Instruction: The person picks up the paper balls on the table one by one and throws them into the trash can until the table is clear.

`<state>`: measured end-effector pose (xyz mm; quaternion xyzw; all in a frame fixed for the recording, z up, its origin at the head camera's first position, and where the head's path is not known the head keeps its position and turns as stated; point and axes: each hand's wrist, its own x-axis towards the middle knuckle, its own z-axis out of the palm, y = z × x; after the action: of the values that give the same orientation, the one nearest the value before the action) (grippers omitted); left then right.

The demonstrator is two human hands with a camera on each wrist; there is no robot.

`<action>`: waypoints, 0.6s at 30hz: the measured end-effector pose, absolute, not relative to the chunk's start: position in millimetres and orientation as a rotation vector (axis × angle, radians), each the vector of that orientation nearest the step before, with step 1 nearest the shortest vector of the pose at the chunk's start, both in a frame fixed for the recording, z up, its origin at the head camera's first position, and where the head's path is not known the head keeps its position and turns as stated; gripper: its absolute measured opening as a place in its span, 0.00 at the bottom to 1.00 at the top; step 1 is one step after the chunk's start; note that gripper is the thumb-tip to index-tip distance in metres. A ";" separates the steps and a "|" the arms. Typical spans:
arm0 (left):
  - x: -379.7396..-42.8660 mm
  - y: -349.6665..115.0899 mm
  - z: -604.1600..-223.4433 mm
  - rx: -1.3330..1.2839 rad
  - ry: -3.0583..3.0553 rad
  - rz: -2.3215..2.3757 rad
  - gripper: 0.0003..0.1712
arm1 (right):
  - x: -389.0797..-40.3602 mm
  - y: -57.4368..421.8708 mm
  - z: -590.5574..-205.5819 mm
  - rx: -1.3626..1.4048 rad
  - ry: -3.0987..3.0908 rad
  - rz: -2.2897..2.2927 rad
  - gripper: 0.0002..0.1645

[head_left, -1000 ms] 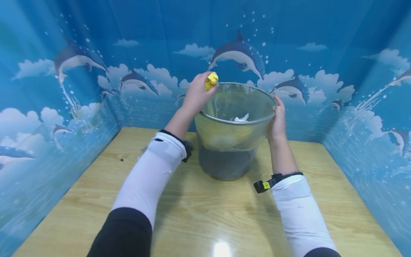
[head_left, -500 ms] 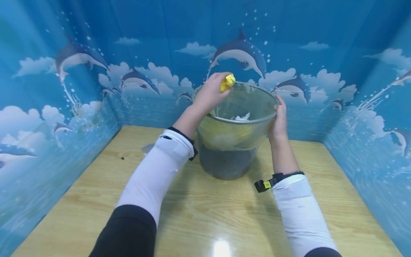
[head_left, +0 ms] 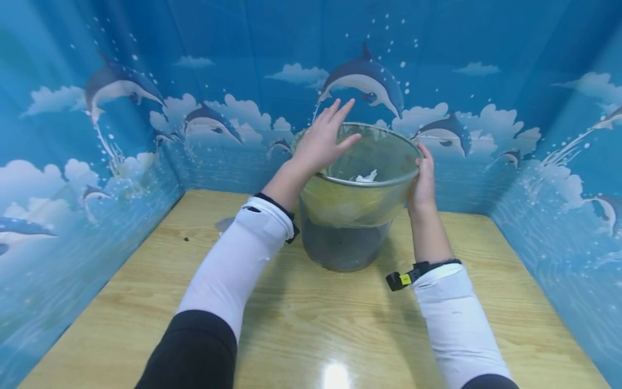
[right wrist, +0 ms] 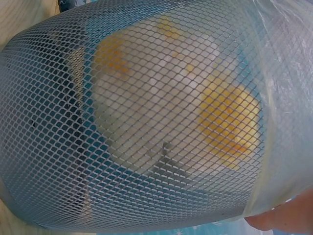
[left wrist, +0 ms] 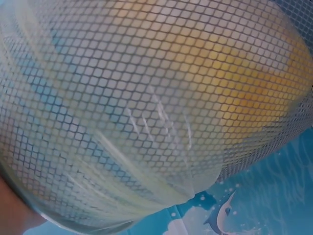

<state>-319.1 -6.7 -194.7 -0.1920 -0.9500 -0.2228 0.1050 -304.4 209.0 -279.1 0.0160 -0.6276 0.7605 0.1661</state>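
Observation:
A wire-mesh wastebasket (head_left: 357, 216) with a thin plastic liner folded over its rim stands on the table. White crumpled paper (head_left: 366, 176) shows inside it. Through the mesh in the right wrist view, a crumpled yellow piece (right wrist: 230, 120) lies among whitish ones. My left hand (head_left: 322, 141) is over the basket's left rim, fingers spread and nothing in them. On the right side, my right hand (head_left: 421, 178) grips the rim, fingers curled at its edge. Only a bit of each hand shows in the wrist views; mesh fills most of both.
The basket stands on a light wooden table (head_left: 311, 319). Behind and at both sides hang blue curtains (head_left: 204, 65) printed with dolphins. A greyish scrap (head_left: 223, 224) and a small dark bit (head_left: 187, 239) lie on the table's left.
My left hand moved right over the basket's opening, then let go of the crumpled yellow paper and spread its fingers. My right hand stayed on the rim.

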 end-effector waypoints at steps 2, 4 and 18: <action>-319.1 -6.9 -194.8 -0.557 -2.807 -0.608 0.43 | -304.4 208.9 -279.2 0.045 -1.790 2.165 0.37; -318.5 -7.1 -194.6 -0.549 -2.804 -0.587 0.43 | -304.4 208.8 -279.0 0.044 -1.791 2.168 0.37; -309.6 -25.0 -198.3 -0.469 -2.759 -0.663 0.45 | -305.1 209.6 -279.2 0.048 -1.803 2.180 0.37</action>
<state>-309.6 -25.0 -198.3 -0.1615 -0.9509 -0.2286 0.1321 -305.1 209.6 -279.2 0.0167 -0.6295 0.7611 0.1555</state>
